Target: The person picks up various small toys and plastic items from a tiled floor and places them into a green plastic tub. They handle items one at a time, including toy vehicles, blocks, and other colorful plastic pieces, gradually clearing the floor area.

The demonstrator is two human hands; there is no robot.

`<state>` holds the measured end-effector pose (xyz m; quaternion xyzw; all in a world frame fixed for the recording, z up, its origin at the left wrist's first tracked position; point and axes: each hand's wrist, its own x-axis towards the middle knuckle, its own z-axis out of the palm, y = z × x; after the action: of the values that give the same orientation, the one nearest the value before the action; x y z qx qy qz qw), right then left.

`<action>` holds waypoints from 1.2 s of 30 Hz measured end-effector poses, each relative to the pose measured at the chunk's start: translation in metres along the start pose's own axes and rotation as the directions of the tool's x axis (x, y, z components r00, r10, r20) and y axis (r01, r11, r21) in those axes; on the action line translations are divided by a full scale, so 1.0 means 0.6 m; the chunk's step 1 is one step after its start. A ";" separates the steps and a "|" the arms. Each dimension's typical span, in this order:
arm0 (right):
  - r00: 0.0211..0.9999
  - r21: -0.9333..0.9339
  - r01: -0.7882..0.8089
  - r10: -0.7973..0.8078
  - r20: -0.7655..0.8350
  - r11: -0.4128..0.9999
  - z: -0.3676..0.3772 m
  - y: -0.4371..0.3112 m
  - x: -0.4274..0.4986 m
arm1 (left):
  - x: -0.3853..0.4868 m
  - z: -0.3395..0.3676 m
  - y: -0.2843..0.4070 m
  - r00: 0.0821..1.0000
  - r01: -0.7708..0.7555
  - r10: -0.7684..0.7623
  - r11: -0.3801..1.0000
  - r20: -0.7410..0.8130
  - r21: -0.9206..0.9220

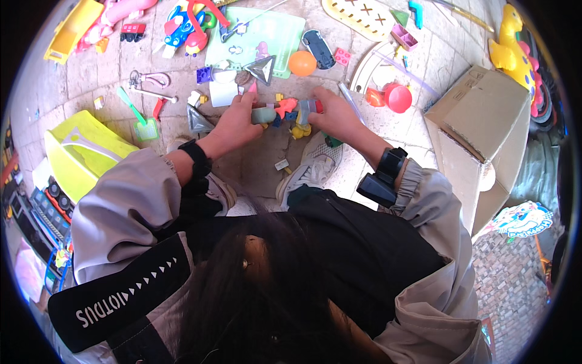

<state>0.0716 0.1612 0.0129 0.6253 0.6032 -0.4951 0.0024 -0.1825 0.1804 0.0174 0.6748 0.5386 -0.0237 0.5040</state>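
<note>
Both hands are low over small toys on the paved floor. My left hand (237,122) has its fingers at a grey-green rounded piece (263,115); whether it grips the piece is unclear. My right hand (334,113) is at a grey and red toy piece (307,108), its fingers partly hiding it. Between the hands lie an orange toy figure (286,108), small dark blue blocks (291,116) and a yellow toy (300,132). A white card (223,93) lies beyond my left hand, with a silver triangular piece (198,120) beside that hand.
A lime-yellow bin (86,152) lies at left, an open cardboard box (477,113) at right. Beyond the hands are a green translucent board (277,34), an orange ball (302,63), a toy car (318,49) and a red cup (398,98). My shoes (313,168) are just below the toys.
</note>
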 end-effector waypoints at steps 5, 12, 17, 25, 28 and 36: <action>0.992 0.272 -0.042 0.009 0.124 0.961 0.028 -0.040 0.012 | 0.022 0.014 0.014 0.985 0.062 -0.028 0.979 0.172 -0.195; 0.968 0.570 -0.157 0.011 0.250 0.807 0.024 -0.063 0.029 | 0.024 -0.022 0.037 0.836 0.451 -0.123 0.709 0.534 -0.542; 0.964 0.734 -0.241 0.069 0.258 0.635 0.021 -0.088 0.024 | 0.015 -0.023 0.050 0.859 0.460 0.059 0.347 0.509 -0.817; 0.969 0.607 0.244 -0.221 -0.114 0.757 0.027 -0.134 0.008 | 0.017 -0.050 0.025 0.827 0.528 0.103 0.194 0.552 -0.827; 0.972 0.558 0.234 -0.188 -0.139 0.796 0.011 -0.143 0.001 | 0.023 -0.053 0.027 0.868 0.465 0.128 0.128 0.480 -0.876; 0.982 0.512 0.105 -0.007 -0.190 0.853 -0.036 -0.172 -0.006 | 0.042 -0.062 0.038 0.878 0.453 0.170 0.005 0.448 -0.891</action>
<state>0.0077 0.1994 0.0873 0.6273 0.4628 -0.5804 -0.2357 -0.1738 0.2262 0.0361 0.0403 0.3374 0.1559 0.9275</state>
